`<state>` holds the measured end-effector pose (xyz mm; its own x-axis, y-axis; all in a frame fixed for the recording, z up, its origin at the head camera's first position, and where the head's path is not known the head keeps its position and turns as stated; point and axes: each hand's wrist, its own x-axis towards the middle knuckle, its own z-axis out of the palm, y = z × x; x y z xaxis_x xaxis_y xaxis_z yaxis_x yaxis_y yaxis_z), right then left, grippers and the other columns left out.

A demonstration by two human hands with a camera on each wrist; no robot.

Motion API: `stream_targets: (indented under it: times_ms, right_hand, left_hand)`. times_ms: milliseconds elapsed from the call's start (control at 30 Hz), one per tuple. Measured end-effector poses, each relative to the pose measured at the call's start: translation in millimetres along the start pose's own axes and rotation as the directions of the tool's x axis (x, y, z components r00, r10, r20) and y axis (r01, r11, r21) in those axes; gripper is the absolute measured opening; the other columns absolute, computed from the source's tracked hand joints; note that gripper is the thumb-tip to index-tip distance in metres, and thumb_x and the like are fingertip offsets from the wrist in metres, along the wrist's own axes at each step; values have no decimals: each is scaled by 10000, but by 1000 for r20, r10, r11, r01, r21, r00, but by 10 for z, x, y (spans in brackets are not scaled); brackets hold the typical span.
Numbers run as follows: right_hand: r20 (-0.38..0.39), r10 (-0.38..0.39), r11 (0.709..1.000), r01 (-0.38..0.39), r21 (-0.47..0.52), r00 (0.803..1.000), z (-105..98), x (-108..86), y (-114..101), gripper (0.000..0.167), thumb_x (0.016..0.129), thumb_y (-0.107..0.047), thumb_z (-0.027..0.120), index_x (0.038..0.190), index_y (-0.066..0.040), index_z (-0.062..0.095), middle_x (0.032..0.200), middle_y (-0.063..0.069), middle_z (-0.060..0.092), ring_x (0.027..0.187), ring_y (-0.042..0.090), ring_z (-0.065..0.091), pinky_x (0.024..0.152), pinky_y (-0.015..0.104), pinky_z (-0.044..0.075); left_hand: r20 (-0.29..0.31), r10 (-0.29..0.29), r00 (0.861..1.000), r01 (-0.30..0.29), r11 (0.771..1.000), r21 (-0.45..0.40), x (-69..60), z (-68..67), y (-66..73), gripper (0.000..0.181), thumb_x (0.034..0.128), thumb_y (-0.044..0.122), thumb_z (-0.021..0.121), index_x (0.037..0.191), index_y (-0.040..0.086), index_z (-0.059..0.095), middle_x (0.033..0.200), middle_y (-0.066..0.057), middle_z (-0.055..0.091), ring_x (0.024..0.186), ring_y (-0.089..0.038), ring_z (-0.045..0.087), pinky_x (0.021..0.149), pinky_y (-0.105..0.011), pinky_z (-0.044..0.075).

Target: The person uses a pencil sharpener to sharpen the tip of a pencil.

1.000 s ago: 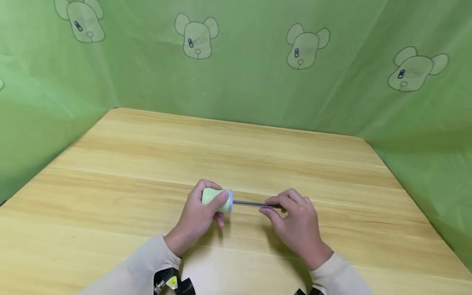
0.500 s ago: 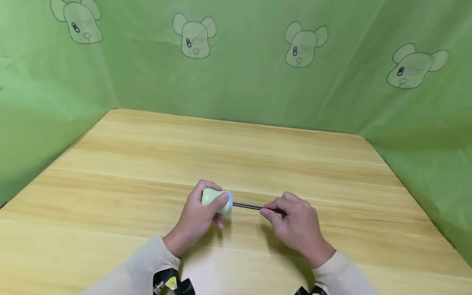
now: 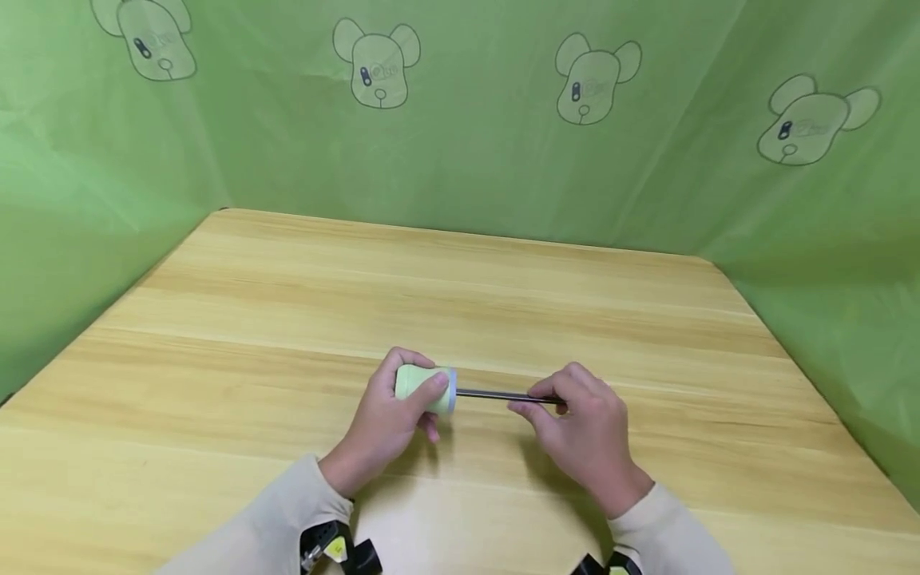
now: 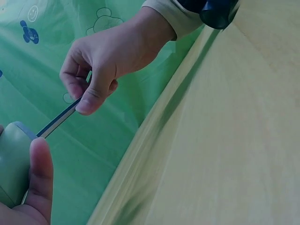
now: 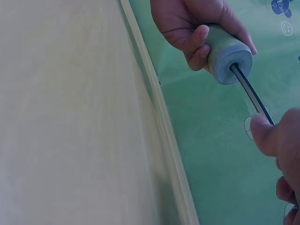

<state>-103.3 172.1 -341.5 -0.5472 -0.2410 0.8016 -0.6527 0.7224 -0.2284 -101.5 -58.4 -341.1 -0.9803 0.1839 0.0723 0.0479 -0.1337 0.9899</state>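
Observation:
In the head view my left hand (image 3: 381,419) grips a pale green pencil sharpener (image 3: 420,383) with a light blue rim, its thumb lying along the near side. A dark pencil (image 3: 492,394) with a lighter stripe runs out of the sharpener to the right, held above the table. Near its far end, my right hand (image 3: 585,427) pinches it between thumb and fingers. The right wrist view shows the pencil (image 5: 251,91) entering a round hole in the end face of the sharpener (image 5: 229,56). Its tip is hidden inside.
Beneath the hands lies a wood-grain table (image 3: 460,295). A green curtain (image 3: 474,176) with bear-head drawings surrounds it at the back and sides. Black devices sit at both wrists, the left device (image 3: 338,551) beside a beige sleeve (image 3: 266,527).
My right fingers dipped and curled in, then came back up and slightly right along the pencil, which tilted and levelled again. The left hand and sharpener stay nearly still.

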Motion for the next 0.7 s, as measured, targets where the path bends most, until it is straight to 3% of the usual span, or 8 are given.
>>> stream_targets:
  times_ms: [367,533,600,700]
  right_hand:
    - [55,-28,998,24,63,998,6,-47,25,258,561,-149,914,689,-114,693,596,-92,499,507,-10,369,398,130,284]
    - [62,-9,1000,8,26,998,12,-57,9,248,586,-146,907,713,-82,705,687,-38,601,591,96,540,572,285,436]
    - [50,5,1000,-6,14,999,14,-38,3,261,590,-126,912,743,-62,710,760,7,632,678,159,595,632,358,446]
    - [33,10,1000,-10,3,999,9,-4,-2,288,582,-93,918,777,-50,711,793,33,622,720,197,599,642,369,446]
  left_hand:
    - [-7,-17,1000,17,1000,11,-30,-25,-9,284,939,135,631,1113,-14,464,857,-186,557,535,-200,551,475,-280,546]
    - [-11,-27,1000,27,1000,3,-49,-16,-31,283,937,114,633,1114,-20,458,853,-183,555,540,-204,554,480,-277,547]
    - [-8,-12,1000,12,1000,2,-37,-7,-31,290,939,123,632,1116,-22,455,851,-182,558,537,-205,558,486,-282,552]
    - [-9,12,1000,-12,1000,-2,-8,3,-20,292,941,137,632,1112,-22,456,841,-180,559,528,-204,558,488,-283,553]
